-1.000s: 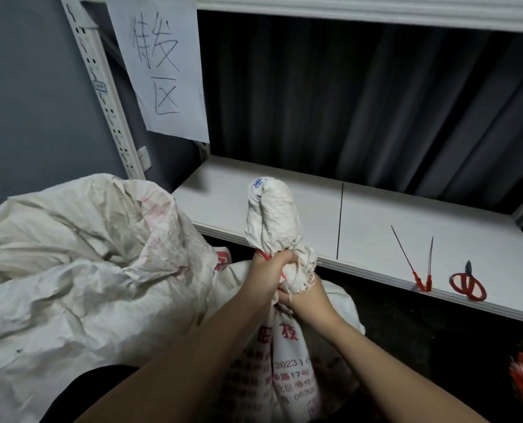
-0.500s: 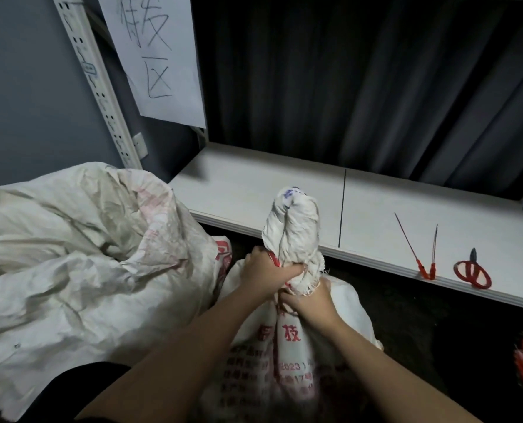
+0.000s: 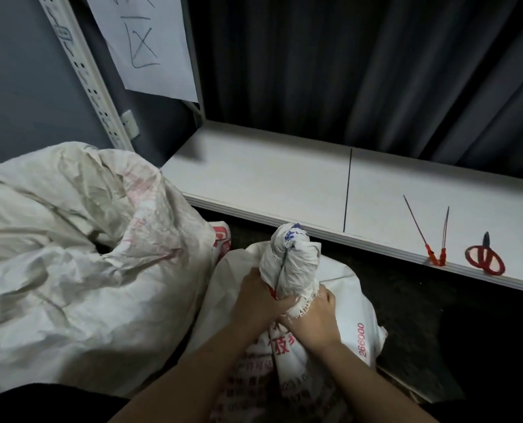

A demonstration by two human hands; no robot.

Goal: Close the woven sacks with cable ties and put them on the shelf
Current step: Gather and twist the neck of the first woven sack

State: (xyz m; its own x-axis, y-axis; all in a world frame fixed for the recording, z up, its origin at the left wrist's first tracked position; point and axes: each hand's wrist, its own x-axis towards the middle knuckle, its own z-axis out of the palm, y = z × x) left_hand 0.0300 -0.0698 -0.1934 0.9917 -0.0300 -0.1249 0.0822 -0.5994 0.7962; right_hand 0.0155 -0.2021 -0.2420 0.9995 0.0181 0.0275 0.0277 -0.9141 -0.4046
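Both hands are gripping the bunched neck of a white printed sack standing on the floor in front of the shelf. The left hand is curling its fingers around the neck from the left, and the right hand is clenching it just below (a red cable tie is peeking out between them). Two spare cable ties and red scissors are lying near the shelf's front edge. A bigger crumpled sack is slumping on the left.

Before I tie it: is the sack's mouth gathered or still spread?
Gathered: both hands, left hand and right hand, grip the sack at its bunched neck.
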